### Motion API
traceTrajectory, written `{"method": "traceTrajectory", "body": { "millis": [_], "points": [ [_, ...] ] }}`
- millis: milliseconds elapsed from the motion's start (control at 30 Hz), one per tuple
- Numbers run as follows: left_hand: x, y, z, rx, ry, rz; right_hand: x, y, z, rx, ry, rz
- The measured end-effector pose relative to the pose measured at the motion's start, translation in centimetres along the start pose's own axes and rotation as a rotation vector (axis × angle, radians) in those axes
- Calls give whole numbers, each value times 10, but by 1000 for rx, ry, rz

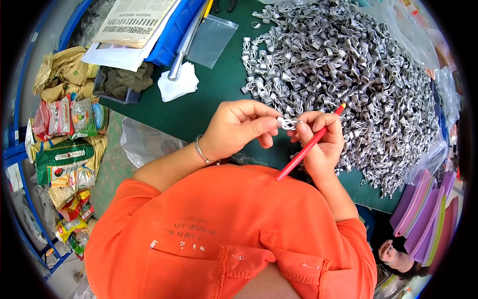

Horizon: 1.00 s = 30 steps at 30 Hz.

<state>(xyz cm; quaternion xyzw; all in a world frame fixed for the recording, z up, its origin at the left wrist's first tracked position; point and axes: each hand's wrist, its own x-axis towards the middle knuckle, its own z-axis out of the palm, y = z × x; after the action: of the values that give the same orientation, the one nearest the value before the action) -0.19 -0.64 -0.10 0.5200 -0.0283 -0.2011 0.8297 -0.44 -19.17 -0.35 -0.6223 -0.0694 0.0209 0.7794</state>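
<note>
Between my two hands, above the near edge of the green table, is a small silver-grey looped metal piece (287,123) with a coiled end. My left hand (230,127) pinches its left end between thumb and fingers. The fingertips of my right hand (322,144) close on its other end. That same right hand also grips a red pencil (302,153), slanting from the lower left up to a yellowish tip. Just beyond and to the right lies a large pile of similar metal pieces (343,65).
On the green table (219,92) lie white paper slips (178,82), a metal-handled tool (177,62), a clear plastic bag (213,40) and a blue bin (172,35) with papers (132,25). Packaging (64,159) fills the left side. Purple foam sheets (420,214) and another person's hand (387,251) are at lower right.
</note>
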Motion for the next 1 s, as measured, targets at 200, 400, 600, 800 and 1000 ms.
{"method": "traceTrajectory", "body": {
  "millis": [200,400,600,800,1000],
  "points": [
    [5,-8,-1,185,-46,320,3,10,-3,33,-85,-187],
    [5,-6,1,149,-22,280,3,9,1,-74,-20,-411],
    [5,-10,0,-379,-14,-350,10,-6,1,-406,-308,-661],
    [7,-19,-14,-415,-18,-330,32,-2,-17,-1108,-173,-665],
    [11,-5,-12,-623,-19,-206,35,-2,-15,-1268,-203,-607]
  ]
}}
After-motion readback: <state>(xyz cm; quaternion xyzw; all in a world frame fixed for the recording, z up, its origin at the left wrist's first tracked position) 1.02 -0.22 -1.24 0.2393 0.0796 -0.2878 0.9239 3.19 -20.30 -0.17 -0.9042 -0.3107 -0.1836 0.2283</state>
